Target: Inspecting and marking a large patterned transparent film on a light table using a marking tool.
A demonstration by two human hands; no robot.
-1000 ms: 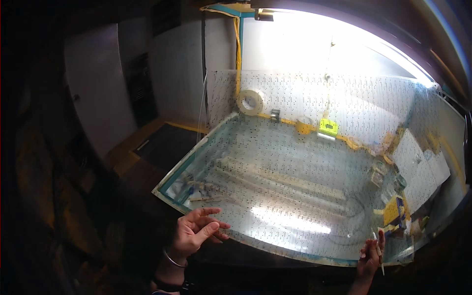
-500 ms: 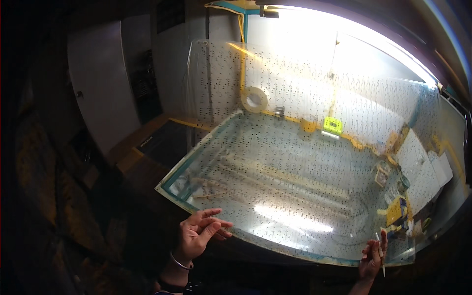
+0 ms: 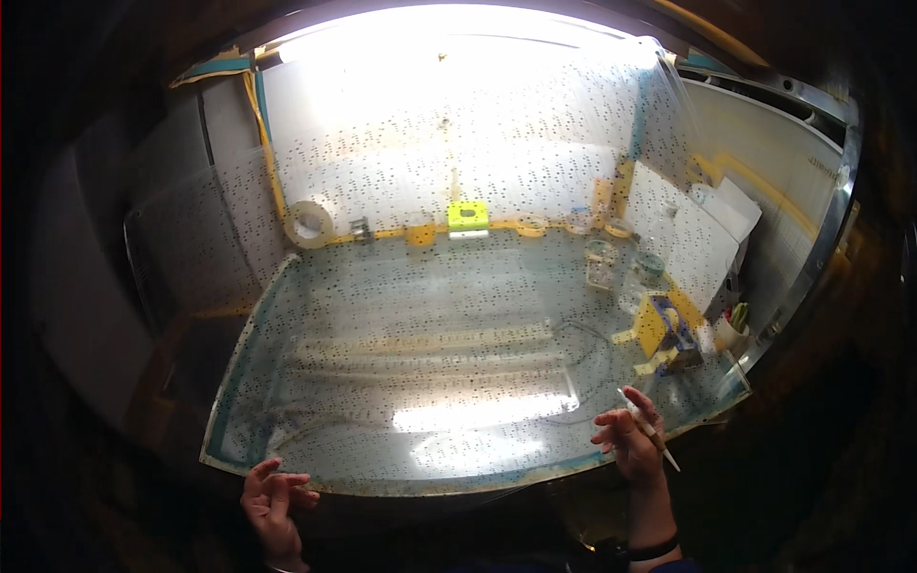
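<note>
Worktable (image 3: 222, 420) and tape roll (image 3: 308, 243) behind our dotted film (image 3: 430, 306).
Right hand (image 3: 635, 435) curled round white stick (image 3: 667, 453); left hand (image 3: 274, 498) half-curled, hold unclear.

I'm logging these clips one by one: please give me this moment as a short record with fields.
Left hand: near the table's near left corner, fingers bent; grip unclear
Right hand: holding a slim white-and-brown tool
Clear sheet: covered in small dark marks, table visible through it
Back edge: pale tape roll at left, yellow-green block near the middle
Right side: yellow-and-blue object, white panel
</note>
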